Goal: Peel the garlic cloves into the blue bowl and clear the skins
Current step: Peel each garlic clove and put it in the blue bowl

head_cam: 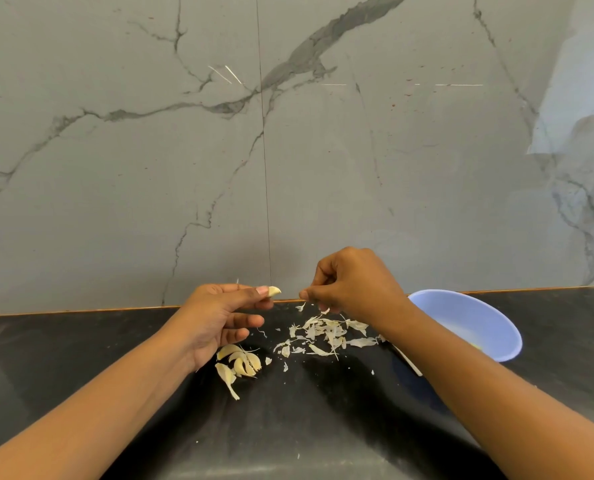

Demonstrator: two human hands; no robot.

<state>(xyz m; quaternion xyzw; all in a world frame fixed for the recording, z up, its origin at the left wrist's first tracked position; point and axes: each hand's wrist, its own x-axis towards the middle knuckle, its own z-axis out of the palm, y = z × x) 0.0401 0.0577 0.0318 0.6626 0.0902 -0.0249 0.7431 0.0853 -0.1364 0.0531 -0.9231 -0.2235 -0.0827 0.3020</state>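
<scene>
a garlic clove is pinched in the left hand, a skin shred is pinched by the right hand, and next a drop into the blue bowl is probably needed.

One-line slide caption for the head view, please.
Left hand pinches a garlic clove, right hand pinches a skin scrap over the loose skins; blue bowl sits at right.

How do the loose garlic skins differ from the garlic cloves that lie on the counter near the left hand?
The skins are thin, flat, whitish flakes; the cloves are plump and yellowish. The skins lie scattered widely under the right hand; the cloves sit close together below the left hand. Both lie on the black counter, outside the blue bowl.
</scene>
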